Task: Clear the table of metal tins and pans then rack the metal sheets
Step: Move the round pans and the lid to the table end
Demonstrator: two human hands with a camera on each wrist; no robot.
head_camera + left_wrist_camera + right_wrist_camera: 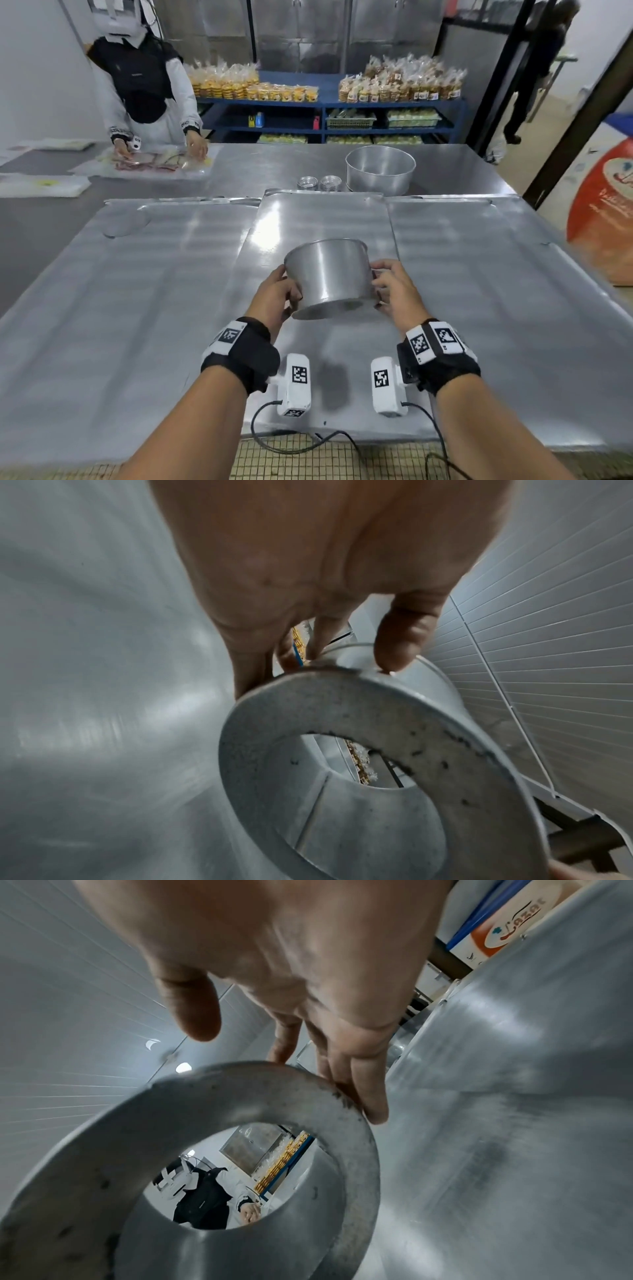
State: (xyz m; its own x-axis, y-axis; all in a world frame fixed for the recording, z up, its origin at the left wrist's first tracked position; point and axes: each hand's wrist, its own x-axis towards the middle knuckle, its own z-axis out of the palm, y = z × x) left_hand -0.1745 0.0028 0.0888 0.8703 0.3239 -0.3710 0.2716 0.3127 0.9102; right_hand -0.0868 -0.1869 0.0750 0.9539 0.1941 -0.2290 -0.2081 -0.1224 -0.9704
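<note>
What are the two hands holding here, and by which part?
One round metal tin, tilted above the sheets: left hand and right hand grip opposite sides of its wall.

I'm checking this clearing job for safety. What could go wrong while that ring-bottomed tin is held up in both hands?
1. The tin is held only by fingertips of the left hand and right hand on smooth, tapered sides; it might slip onto the metal sheets.
2. Its open ring base looks thin-edged; fingers near it could get nicked.
</note>
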